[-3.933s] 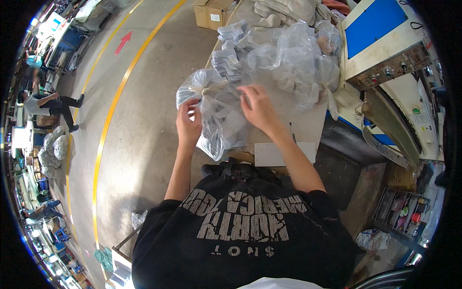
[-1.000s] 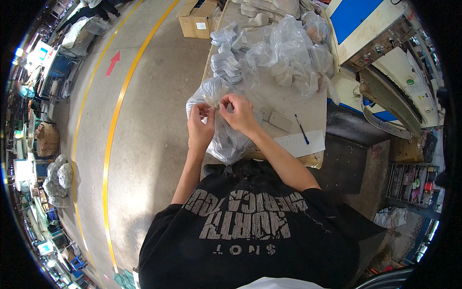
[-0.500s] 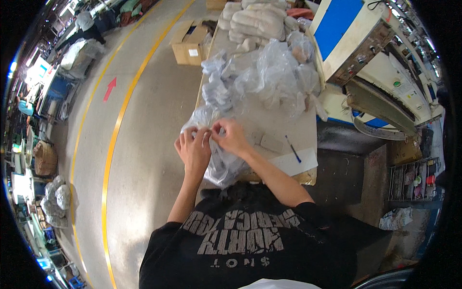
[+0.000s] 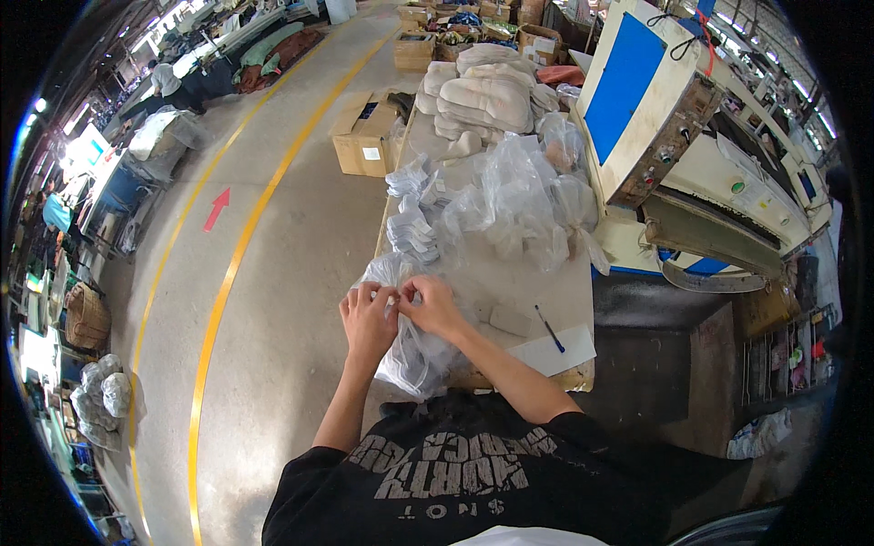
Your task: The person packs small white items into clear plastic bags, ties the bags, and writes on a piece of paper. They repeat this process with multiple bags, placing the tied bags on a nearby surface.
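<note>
Factory floor, long worktable (image 4: 537,291). Left hand (image 4: 367,318) and right hand (image 4: 434,307) both pinched on neck of clear crinkly plastic bag (image 4: 410,350) at near-left table edge.

A long table (image 4: 546,291) ran away from the person beside a concrete floor (image 4: 282,273). On its near end lay a white sheet of paper (image 4: 555,350) with a blue pen (image 4: 549,328) at its edge and a small grey pad (image 4: 510,319) just beside. Mid-table sat crumpled clear plastic bags (image 4: 523,205) and stacks of grey pieces (image 4: 411,223); pale padded pieces (image 4: 487,96) were piled at the far end. A cardboard box (image 4: 364,136) stood on the floor.
</note>
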The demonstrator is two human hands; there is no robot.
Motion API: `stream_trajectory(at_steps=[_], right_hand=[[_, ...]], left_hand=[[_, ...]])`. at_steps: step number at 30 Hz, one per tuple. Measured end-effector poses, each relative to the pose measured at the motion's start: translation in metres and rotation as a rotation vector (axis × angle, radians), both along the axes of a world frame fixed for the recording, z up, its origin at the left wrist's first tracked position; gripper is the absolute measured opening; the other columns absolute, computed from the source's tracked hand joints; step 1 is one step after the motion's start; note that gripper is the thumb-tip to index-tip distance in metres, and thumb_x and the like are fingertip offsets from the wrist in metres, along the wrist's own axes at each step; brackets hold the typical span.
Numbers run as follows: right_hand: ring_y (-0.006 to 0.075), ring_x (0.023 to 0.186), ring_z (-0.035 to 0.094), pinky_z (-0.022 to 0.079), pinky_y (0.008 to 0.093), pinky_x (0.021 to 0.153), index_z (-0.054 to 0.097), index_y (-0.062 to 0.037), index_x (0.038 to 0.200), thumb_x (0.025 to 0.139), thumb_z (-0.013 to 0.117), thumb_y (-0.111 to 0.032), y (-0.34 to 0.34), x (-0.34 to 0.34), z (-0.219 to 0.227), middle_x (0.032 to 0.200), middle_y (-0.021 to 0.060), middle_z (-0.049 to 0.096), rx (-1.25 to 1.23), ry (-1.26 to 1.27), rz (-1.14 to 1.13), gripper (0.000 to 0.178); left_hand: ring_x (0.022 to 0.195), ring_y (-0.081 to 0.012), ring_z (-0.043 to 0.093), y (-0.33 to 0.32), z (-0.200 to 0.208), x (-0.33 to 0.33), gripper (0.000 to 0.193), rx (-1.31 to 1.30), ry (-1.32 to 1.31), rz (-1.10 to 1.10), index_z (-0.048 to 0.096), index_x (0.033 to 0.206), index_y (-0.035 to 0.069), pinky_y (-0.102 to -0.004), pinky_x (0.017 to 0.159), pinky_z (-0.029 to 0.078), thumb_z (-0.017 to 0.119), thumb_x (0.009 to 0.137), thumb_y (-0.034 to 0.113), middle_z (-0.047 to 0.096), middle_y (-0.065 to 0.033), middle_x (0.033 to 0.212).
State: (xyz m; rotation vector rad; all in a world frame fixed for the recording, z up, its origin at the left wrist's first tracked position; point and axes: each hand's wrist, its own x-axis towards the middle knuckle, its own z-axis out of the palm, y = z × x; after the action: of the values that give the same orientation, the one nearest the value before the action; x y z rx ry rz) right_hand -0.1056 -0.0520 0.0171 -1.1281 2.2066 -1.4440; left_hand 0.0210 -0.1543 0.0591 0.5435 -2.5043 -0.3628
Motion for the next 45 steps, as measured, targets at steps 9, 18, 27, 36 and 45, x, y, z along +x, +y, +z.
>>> stream_trajectory(at_steps=[9, 18, 27, 36, 45], right_hand=[[0.0288, 0.103, 0.064, 0.04, 0.051, 0.089, 0.069, -0.0123, 0.092, 0.089, 0.072, -0.029, 0.0, 0.004, 0.016, 0.097, 0.0026, 0.072, 0.084, 0.11, 0.009, 0.017], [0.028, 0.105, 0.064, 0.04, 0.0496, 0.089, 0.066, -0.0119, 0.097, 0.09, 0.07, -0.021, 0.0, -0.004, 0.006, 0.099, 0.0042, 0.069, 0.103, 0.19, 0.008, 0.013], [0.0275, 0.096, 0.064, 0.039, 0.0464, 0.085, 0.063, -0.011, 0.096, 0.091, 0.068, -0.019, -0.003, -0.002, 0.003, 0.096, 0.0044, 0.067, -0.015, 0.121, 0.028, 0.011], [0.0288, 0.096, 0.064, 0.038, 0.0495, 0.084, 0.061, -0.0119, 0.097, 0.091, 0.067, -0.018, -0.004, 0.0, -0.002, 0.095, 0.0048, 0.066, -0.026, 0.223, -0.021, 0.011], [0.0286, 0.099, 0.062, 0.037, 0.048, 0.087, 0.059, -0.0105, 0.099, 0.091, 0.066, -0.017, -0.006, 0.005, 0.001, 0.096, 0.006, 0.064, 0.027, 0.3, -0.006, 0.012]], left_hand=[[0.107, -0.0328, 0.058, -0.016, -0.013, -0.002, 0.015, 0.087, -0.048, -0.094, 0.069, 0.1, 0.011, -0.0464, 0.091, 0.047, 0.074, 0.086, 0.013, 0.063, -0.008, 0.11], [0.1, -0.0354, 0.06, -0.028, -0.016, 0.01, 0.016, 0.282, 0.05, -0.17, 0.066, 0.097, 0.006, -0.0461, 0.088, 0.048, 0.074, 0.083, 0.005, 0.064, -0.0129, 0.1], [0.095, -0.0326, 0.062, -0.026, -0.026, 0.004, 0.02, 0.436, 0.163, -0.161, 0.069, 0.1, 0.005, -0.0423, 0.085, 0.049, 0.076, 0.085, 0.016, 0.065, -0.0119, 0.101], [0.087, -0.0209, 0.06, -0.026, -0.017, 0.005, 0.02, 0.544, 0.018, -0.167, 0.07, 0.095, 0.0, -0.0358, 0.079, 0.048, 0.072, 0.094, 0.021, 0.062, -0.01, 0.093], [0.098, -0.0169, 0.049, -0.039, -0.045, 0.018, 0.022, 1.297, 0.31, -0.457, 0.062, 0.085, 0.001, -0.032, 0.092, 0.037, 0.063, 0.09, 0.022, 0.05, -0.0027, 0.097]])
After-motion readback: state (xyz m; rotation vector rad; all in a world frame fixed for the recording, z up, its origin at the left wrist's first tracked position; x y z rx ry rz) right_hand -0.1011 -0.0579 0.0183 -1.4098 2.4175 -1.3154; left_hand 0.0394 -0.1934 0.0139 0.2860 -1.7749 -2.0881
